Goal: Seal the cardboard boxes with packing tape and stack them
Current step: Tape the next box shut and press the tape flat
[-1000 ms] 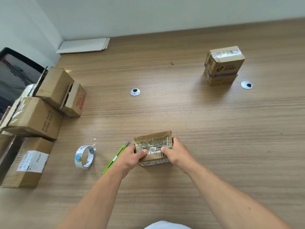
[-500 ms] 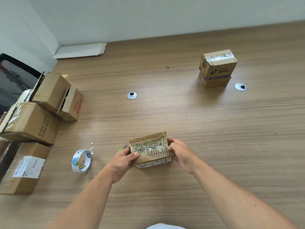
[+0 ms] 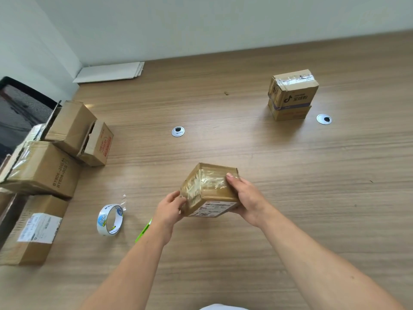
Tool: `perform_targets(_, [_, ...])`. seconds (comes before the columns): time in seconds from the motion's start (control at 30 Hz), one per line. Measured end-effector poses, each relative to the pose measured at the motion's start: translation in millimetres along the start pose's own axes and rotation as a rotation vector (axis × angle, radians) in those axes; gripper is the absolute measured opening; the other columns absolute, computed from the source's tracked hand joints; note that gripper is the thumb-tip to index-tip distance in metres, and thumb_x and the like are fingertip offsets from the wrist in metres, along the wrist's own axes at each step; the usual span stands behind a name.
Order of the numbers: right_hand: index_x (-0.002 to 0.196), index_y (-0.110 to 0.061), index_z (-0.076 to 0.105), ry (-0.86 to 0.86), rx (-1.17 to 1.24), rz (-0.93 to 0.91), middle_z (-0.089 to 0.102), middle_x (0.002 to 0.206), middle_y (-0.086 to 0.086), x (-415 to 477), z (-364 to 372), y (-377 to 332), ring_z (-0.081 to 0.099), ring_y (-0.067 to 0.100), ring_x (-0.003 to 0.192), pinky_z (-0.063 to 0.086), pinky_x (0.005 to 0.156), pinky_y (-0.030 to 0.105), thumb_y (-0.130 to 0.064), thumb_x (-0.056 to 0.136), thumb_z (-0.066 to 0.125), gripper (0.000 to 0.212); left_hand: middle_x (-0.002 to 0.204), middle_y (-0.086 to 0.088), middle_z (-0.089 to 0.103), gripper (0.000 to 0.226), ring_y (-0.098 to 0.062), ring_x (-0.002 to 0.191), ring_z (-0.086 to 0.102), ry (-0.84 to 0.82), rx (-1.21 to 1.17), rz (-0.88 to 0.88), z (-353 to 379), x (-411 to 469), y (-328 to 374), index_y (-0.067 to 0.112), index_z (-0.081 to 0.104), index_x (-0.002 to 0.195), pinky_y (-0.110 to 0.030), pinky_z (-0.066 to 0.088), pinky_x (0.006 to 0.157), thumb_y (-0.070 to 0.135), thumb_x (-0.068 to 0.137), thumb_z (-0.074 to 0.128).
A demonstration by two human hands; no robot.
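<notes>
A small taped cardboard box (image 3: 206, 191) is held tilted above the wooden table, its shiny taped face turned up. My left hand (image 3: 169, 208) grips its left side and my right hand (image 3: 245, 198) grips its right side, thumb on the taped top. A roll of clear packing tape (image 3: 110, 220) stands on edge to the left of my hands. Two sealed boxes (image 3: 291, 95) sit stacked at the far right of the table. Part of a green utility knife (image 3: 143, 231) shows beside my left wrist.
Several unsealed cardboard boxes (image 3: 47, 166) are piled along the table's left edge, beside a black mesh chair (image 3: 17, 108). Flat white sheets (image 3: 109, 72) lie in the far corner. Two round cable grommets (image 3: 178, 131) are set into the table (image 3: 223, 142).
Both hands have lifted the small box off the table, moved it slightly right and tilted it. The tape roll and the stacked boxes have not moved.
</notes>
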State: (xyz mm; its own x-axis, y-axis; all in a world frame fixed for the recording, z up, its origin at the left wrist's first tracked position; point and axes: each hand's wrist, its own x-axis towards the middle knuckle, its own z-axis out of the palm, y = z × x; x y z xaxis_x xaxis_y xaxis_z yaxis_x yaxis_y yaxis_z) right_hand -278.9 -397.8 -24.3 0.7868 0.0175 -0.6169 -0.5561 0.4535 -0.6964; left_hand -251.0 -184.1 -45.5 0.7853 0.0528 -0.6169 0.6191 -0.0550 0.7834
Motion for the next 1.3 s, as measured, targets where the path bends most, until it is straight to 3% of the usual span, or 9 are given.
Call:
perform_targets(0.1, [0.113,-0.019,0.067,0.08,-0.199,-0.089,0.076,0.111,0.006,4,6,-2,0.072,0.021,0.094,0.058,0.091,0.046,-0.038,0.1,0.062,0.023,0.116,-0.001,0.07,0.023,-0.019,0.114,0.063,0.167,0.085,0.146,0,0,0,0.019,0.066,0.121,-0.038,0.051,0.093,0.019,0.1,0.058])
perform_targets(0.23, [0.112,-0.026,0.064,0.178,-0.532,-0.166,0.073,0.108,-0.007,11,18,12,0.068,0.016,0.102,0.053,0.1,0.043,-0.05,0.095,0.063,0.029,0.106,-0.01,0.076,0.027,-0.026,0.103,0.069,0.016,0.022,0.269,14,-11,11,0.013,0.073,0.107,-0.045,0.053,0.084,0.027,0.105,0.05])
perform_targets(0.4, [0.125,-0.023,0.06,0.297,-0.75,-0.198,0.07,0.114,-0.001,14,36,25,0.064,0.023,0.107,0.049,0.09,0.031,-0.059,0.086,0.07,0.054,0.095,0.009,0.075,0.051,-0.013,0.093,0.07,0.03,0.375,0.355,24,-10,3,0.027,0.067,0.1,-0.04,0.055,0.091,0.069,0.073,0.06])
perform_targets(0.53, [0.116,-0.021,0.065,0.295,-0.757,-0.227,0.073,0.109,-0.001,17,34,22,0.066,0.023,0.103,0.052,0.089,0.031,-0.05,0.089,0.07,0.041,0.091,0.006,0.074,0.022,-0.018,0.089,0.068,0.095,0.486,0.439,24,-7,1,0.023,0.067,0.101,-0.041,0.054,0.086,0.044,0.093,0.065])
perform_targets(0.7, [0.112,-0.021,0.071,0.245,-0.742,-0.23,0.074,0.106,-0.004,20,27,22,0.067,0.019,0.102,0.052,0.094,0.033,-0.043,0.094,0.065,0.029,0.068,0.009,0.066,0.032,-0.014,0.065,0.057,0.086,0.457,0.441,18,-3,3,0.021,0.065,0.078,-0.04,0.05,0.071,0.049,0.085,0.05])
perform_targets(0.97, [0.107,-0.032,0.073,0.133,-0.592,-0.129,0.077,0.101,-0.007,21,12,20,0.07,0.019,0.101,0.055,0.098,0.048,-0.061,0.086,0.055,0.04,0.086,0.004,0.077,0.042,-0.022,0.089,0.071,0.062,0.413,0.366,14,2,2,0.017,0.076,0.097,-0.044,0.055,0.088,0.049,0.091,0.049])
perform_targets(1.13, [0.121,-0.026,0.069,0.041,-0.398,0.009,0.077,0.11,-0.002,14,10,9,0.07,0.018,0.104,0.053,0.103,0.048,-0.039,0.104,0.053,0.026,0.086,-0.005,0.077,0.034,-0.029,0.092,0.071,0.062,0.433,0.332,11,6,6,0.01,0.075,0.094,-0.044,0.054,0.089,0.033,0.103,0.051])
perform_targets(1.2, [0.116,-0.033,0.07,0.062,-0.46,-0.013,0.076,0.109,-0.005,14,14,10,0.07,0.019,0.106,0.054,0.101,0.048,-0.057,0.096,0.056,0.034,0.081,-0.013,0.073,0.048,-0.037,0.088,0.068,0.082,0.451,0.323,13,7,10,0.007,0.071,0.086,-0.047,0.054,0.083,0.049,0.093,0.05])
perform_targets(1.3, [0.122,-0.036,0.066,0.145,-0.627,-0.08,0.073,0.113,-0.009,18,20,18,0.067,0.018,0.108,0.054,0.099,0.045,-0.091,0.065,0.056,0.08,0.074,-0.008,0.07,0.055,-0.036,0.081,0.064,0.131,0.561,0.352,18,6,15,0.01,0.067,0.081,-0.046,0.053,0.077,0.064,0.086,0.054])
